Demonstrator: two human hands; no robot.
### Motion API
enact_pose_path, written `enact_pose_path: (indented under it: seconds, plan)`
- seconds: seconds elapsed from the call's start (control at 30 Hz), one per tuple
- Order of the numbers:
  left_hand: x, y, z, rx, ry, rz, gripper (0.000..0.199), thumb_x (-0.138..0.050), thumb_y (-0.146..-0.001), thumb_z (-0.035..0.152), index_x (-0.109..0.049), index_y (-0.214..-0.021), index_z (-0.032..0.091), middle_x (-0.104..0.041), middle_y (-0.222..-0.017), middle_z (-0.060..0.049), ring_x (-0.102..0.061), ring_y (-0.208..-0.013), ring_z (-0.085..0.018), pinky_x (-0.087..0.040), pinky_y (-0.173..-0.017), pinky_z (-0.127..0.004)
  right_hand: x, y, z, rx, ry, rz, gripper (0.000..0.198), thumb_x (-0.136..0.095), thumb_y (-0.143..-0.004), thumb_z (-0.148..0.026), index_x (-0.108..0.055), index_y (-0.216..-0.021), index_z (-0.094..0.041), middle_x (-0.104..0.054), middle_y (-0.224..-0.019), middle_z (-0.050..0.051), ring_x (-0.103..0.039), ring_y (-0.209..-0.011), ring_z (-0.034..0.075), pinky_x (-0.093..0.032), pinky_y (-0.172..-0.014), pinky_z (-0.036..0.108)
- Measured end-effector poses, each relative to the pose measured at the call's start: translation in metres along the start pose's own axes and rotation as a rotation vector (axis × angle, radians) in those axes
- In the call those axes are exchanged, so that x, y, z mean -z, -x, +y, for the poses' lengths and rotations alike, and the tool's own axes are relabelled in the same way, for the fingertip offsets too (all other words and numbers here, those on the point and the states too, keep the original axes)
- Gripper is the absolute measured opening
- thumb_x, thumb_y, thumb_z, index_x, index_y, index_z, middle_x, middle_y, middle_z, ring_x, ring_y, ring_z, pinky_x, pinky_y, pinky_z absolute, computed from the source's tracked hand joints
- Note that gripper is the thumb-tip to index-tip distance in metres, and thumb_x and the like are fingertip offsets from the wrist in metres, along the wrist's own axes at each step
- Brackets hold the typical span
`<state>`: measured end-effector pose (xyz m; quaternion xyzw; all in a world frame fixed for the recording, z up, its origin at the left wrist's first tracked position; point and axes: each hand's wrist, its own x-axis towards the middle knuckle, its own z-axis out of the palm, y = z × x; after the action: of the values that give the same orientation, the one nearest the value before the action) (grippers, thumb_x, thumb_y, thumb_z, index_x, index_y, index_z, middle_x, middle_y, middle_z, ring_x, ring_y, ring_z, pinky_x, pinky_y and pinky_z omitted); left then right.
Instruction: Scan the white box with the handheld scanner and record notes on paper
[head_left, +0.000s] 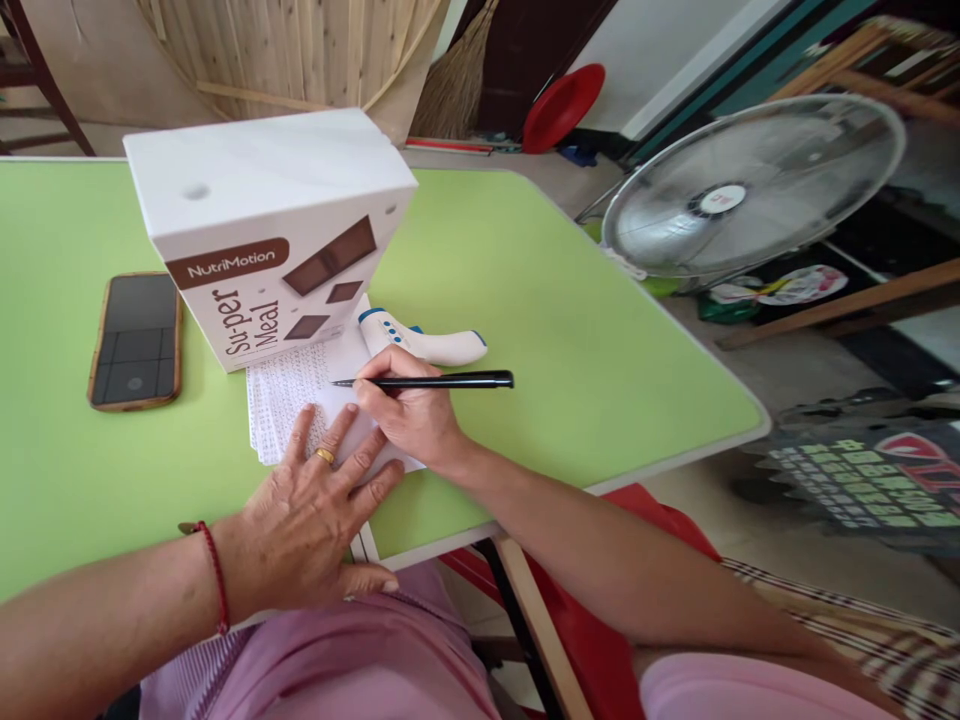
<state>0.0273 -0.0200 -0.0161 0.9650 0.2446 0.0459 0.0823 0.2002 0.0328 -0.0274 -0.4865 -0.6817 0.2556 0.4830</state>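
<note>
Between the fingers of my right hand (411, 408) is a black pen (465, 380), its tip at the sheets of paper (289, 395). Dense rows of handwriting fill the left part of the top sheet; its right part looks blank. My left hand (311, 510) lies flat with fingers spread over the lower edge of the sheets, a gold ring on one finger. A white NutriMotion box (277, 240) stands upright at the far side, hiding the top of the paper. Just past my right hand lies a white and blue handheld thermometer (424, 340).
A phone (139, 340) in a brown case rests on the green table (570, 330), left of the box. Beyond the table's right edge is a large fan (754, 190). A red basin (562, 108) and a straw broom (456, 75) are at the back.
</note>
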Motion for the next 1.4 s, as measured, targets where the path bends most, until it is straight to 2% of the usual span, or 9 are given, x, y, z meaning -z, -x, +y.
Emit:
enact_pose_path:
  seconds: [0.37,0.57,1.17,1.4]
  plan:
    - [0.0010,0.0009,-0.0007,0.000,0.008,-0.001,0.088,-0.037,-0.089,0.077,-0.037,-0.151,0.015,-0.034,-0.156,-0.019,-0.022,-0.146,-0.045,-0.009,-0.115,-0.070,0.0019,-0.0010,-0.0002,0.007,0.028,-0.026,0.012,-0.054,-0.077,-0.019,-0.048,-0.068,-0.023,-0.053,-0.058,-0.006,-0.050,-0.054,0.011,-0.046,-0.055,0.026]
    - [0.0003,0.0017,-0.0013,-0.003,0.013,-0.008,0.088,-0.038,-0.089,0.077,-0.037,-0.151,0.014,-0.032,-0.157,-0.020,-0.018,-0.147,-0.047,-0.008,-0.114,-0.071,0.0014,-0.0001,0.0006,0.045,0.000,0.020,0.011,-0.054,-0.078,-0.018,-0.049,-0.070,-0.023,-0.055,-0.057,-0.006,-0.050,-0.052,0.011,-0.044,-0.053,0.025]
    - [0.0012,0.0002,-0.0006,-0.004,0.018,0.002,0.089,-0.038,-0.088,0.078,-0.038,-0.150,0.014,-0.035,-0.156,-0.020,-0.024,-0.145,-0.046,-0.009,-0.115,-0.071,0.0007,-0.0004,0.0008,-0.013,0.005,-0.027,0.009,-0.055,-0.077,-0.020,-0.051,-0.071,-0.023,-0.056,-0.060,-0.005,-0.051,-0.055,0.011,-0.046,-0.056,0.026]
    - [0.0008,0.0001,-0.0007,-0.002,0.019,-0.004,0.088,-0.039,-0.088,0.077,-0.038,-0.150,0.014,-0.035,-0.156,-0.020,-0.024,-0.145,-0.047,-0.010,-0.114,-0.071,0.0000,0.0010,0.0020,0.027,0.033,-0.016,0.010,-0.055,-0.079,-0.020,-0.051,-0.071,-0.023,-0.057,-0.061,-0.005,-0.053,-0.056,0.011,-0.047,-0.056,0.026]
